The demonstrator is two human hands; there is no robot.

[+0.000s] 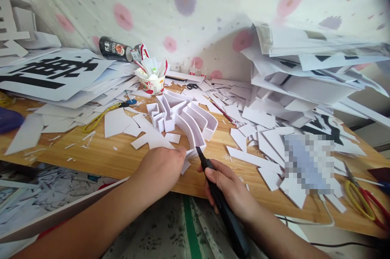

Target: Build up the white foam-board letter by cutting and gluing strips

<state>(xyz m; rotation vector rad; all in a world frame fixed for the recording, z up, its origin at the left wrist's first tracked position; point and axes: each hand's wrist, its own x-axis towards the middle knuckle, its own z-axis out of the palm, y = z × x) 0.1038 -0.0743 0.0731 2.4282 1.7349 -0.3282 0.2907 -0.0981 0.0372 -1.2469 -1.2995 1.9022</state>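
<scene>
A white hollow shape with thin upright walls (190, 120) rests on the wooden table (91, 151). My left hand (164, 167) is closed at its near end, the fingertips pressed together by the wall; what they pinch is hidden. In my right hand (225, 186) is a long black tool (224, 206), the fingers wrapped round it. The tool's narrow tip touches or nearly touches the near end of the white shape, just right of my left hand. Flat white cut pieces (152, 137) lie to the left of the shape.
Paper stacks stand at left (61, 76) and right (304, 76). Behind the shape are a paper bowl (152, 84) and a black can (114, 48). Yellow-handled scissors (100, 118) lie left; other scissors (361, 200) lie at the right edge. A blurred patch covers part of the right side.
</scene>
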